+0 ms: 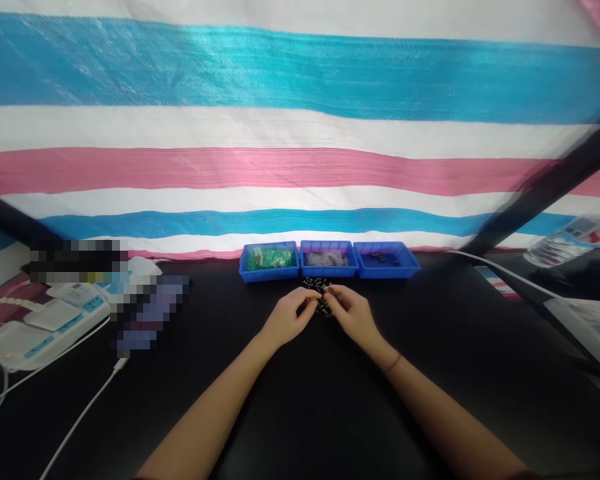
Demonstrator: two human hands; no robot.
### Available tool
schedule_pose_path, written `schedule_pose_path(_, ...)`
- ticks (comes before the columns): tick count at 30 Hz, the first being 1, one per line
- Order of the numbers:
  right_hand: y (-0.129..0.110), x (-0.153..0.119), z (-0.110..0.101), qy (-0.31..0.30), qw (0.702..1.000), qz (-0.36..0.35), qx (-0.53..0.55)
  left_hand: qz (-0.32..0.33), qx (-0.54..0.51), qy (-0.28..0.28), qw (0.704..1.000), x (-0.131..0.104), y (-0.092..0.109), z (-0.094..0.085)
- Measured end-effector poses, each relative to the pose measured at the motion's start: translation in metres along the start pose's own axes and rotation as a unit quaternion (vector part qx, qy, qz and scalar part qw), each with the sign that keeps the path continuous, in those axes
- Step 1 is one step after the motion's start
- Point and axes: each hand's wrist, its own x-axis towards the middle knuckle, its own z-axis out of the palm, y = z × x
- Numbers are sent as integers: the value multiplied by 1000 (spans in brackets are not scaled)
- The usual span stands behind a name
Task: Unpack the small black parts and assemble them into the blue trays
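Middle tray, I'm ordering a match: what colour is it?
The middle tray is blue, best seen in the head view.

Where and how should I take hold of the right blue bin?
I'd pinch the right rim of the right bin, coming from the right with the right hand. That end looks free, while its left end sits close against the middle bin and the curtain rises behind. Keep it level: loose dark parts lie inside.

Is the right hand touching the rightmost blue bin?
Apart. The head view shows a strip of black tabletop between the right hand and the near side of the rightmost blue bin.
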Motion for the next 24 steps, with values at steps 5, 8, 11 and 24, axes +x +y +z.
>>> schedule_pose_path(5,19,26,-24,181,973,103,98,12,65,-17,998,1,-1,2)
schedule_pose_path(8,31,37,-38,247,947,129,159,17,127,-37,991,0,-2,4)
schedule_pose_path(11,37,39,-42,258,938,139,186,20,163,-67,984,-1,-1,4)
schedule_pose_path(24,12,10,-14,50,994,90,29,1,213,-111,971,0,-1,2)
